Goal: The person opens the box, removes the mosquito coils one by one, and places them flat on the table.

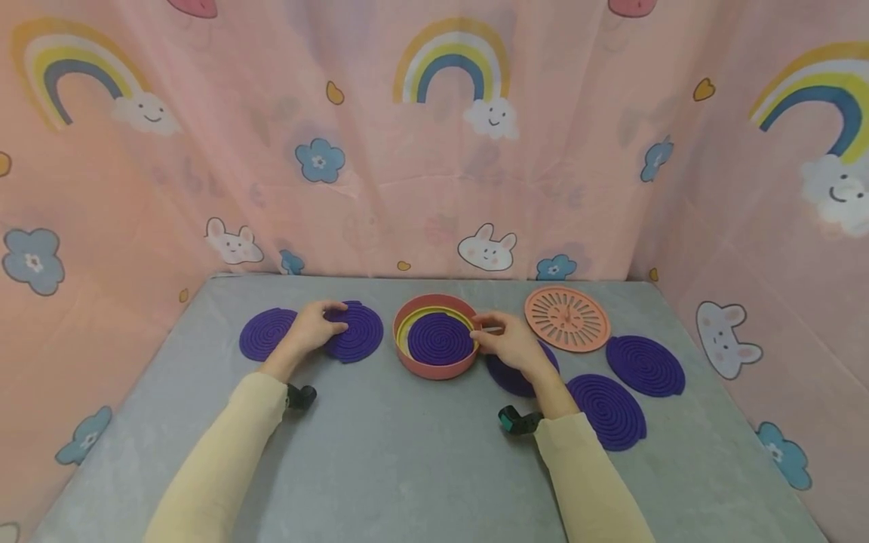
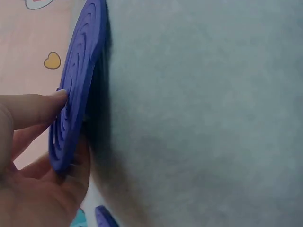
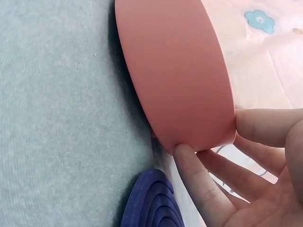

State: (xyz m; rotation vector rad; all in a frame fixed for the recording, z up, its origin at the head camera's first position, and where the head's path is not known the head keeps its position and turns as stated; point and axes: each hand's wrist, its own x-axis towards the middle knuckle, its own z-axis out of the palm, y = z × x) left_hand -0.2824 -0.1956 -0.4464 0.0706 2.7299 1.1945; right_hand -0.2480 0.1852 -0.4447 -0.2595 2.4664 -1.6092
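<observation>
My left hand (image 1: 310, 326) pinches a purple mosquito coil (image 1: 354, 332) at its edge. In the left wrist view the thumb is on the upper face of this coil (image 2: 78, 85) and the other fingers are at its underside, with a dark shadow beside it on the table. My right hand (image 1: 512, 341) holds the right side of a round pink box (image 1: 437, 372). Seen from the right wrist, fingertips press on the rim and the side wall of the box (image 3: 177, 71). Inside the box, a purple coil (image 1: 440, 339) lies over a yellow liner (image 1: 403, 334).
Another coil (image 1: 261, 335) lies at the left, partly behind my left wrist. To the right are several more coils (image 1: 645, 366), one partly under my right hand. A pink slotted lid (image 1: 567, 319) lies behind them on the grey table (image 1: 407, 467). Patterned pink curtain (image 1: 380, 211) encloses the table.
</observation>
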